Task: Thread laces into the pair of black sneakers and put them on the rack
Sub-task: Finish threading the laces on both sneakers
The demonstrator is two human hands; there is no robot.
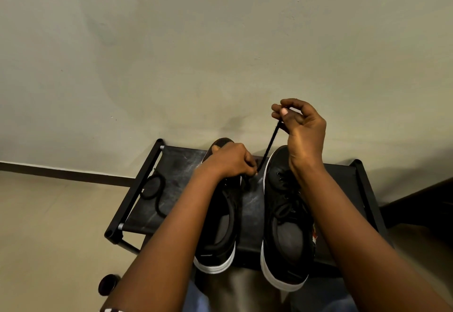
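The shoe rack [176, 164] stands against the wall, its black top shelf spreading across the lower middle of the view, and both black sneakers rest on it with toes toward twelve o'clock and heels toward six. The right sneaker [285, 216] looks laced already, eyelets filled and a knot lying over the tongue; the left sneaker [220, 228] sits just beside it at nine o'clock, apart by a strip of bare shelf. The person's left hand [228, 161] is curled over the left sneaker's forepart, fingertips pinching something dark at the eyelets, though what exactly they hold cannot be told. The right hand [300, 125] is raised toward one o'clock of that, thumb and fingers clamped on the end of a black lace [269, 143]. The lace runs taut on a slant, its long axis falling from the right hand down toward seven o'clock to the left hand's fingertips, so the line of pull points up and away from the left sneaker. The left hand is the nearer to the eyelets, and any next threading likely falls to it. A second loose lace [153, 190] lies coiled at the shelf's nine o'clock edge, well apart from both hands
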